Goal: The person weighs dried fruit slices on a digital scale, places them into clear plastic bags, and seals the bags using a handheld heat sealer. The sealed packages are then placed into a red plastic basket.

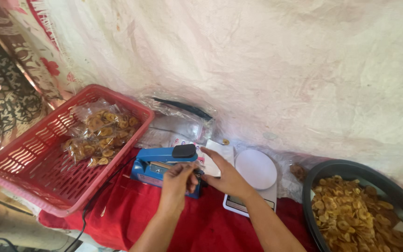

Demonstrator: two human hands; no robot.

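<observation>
Both hands work at the blue heat sealer (162, 163), which sits on the red cloth (201, 219) just right of the red basket (33, 172); its arm with the black knob (184, 150) stands raised and tilted. The left hand (179, 179) is curled in front of the sealer's right end, fingers bent as if pinching something small; what it pinches is hidden between the two hands and cannot be made out. The right hand (225, 172) reaches in from the right, fingers stretched toward the same spot, touching or nearly touching the left; whether it grips anything cannot be told; a dark small object between the hands is too blurred to identify.

The basket holds a few clear bags of chips (101, 135), lying toward its far corner; its near left corner is cut off by the frame edge. Behind the sealer lies a heap of clear plastic bags (178, 119), contents hard to read. A white kitchen scale (255, 175) stands just right of the hands, its display partly covered by the right forearm. At far right a dark tub (332, 170) full of loose yellow chips (350, 214) is cropped by the lower and right edges. A black cord (96, 196) runs from the sealer down off the cloth; its end is out of view.
</observation>
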